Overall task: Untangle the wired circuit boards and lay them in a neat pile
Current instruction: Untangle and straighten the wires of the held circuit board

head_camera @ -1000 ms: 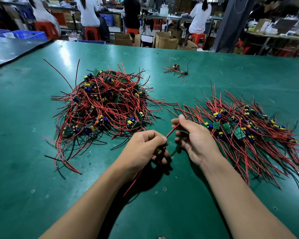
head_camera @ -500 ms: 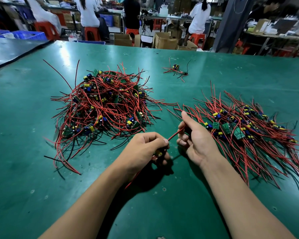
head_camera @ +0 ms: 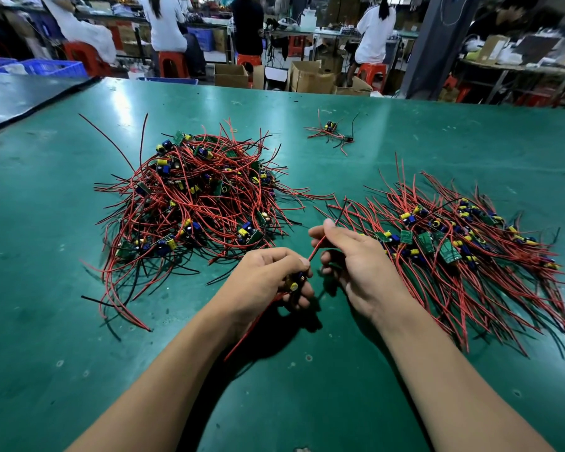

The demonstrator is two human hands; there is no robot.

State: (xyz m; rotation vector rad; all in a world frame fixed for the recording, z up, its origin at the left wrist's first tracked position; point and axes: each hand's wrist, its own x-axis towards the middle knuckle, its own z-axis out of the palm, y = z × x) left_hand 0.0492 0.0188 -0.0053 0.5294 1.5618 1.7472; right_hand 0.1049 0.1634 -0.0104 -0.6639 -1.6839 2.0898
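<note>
A circuit board (head_camera: 293,284) is gripped in the curled left hand (head_camera: 264,275), its red wire (head_camera: 315,251) pinched in the right hand (head_camera: 359,260).

One head-worn view is being aimed forward and down, the left hand (head_camera: 264,276) and right hand (head_camera: 362,263) being framed near.

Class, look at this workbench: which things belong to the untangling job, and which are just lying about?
Belong to the job:
- tangled heap of wired boards
- neat pile
- board gripped in the left hand
- its red wire, pinched by the right hand

Just lying about:
- cardboard boxes
- blue crates
- red stools
</note>
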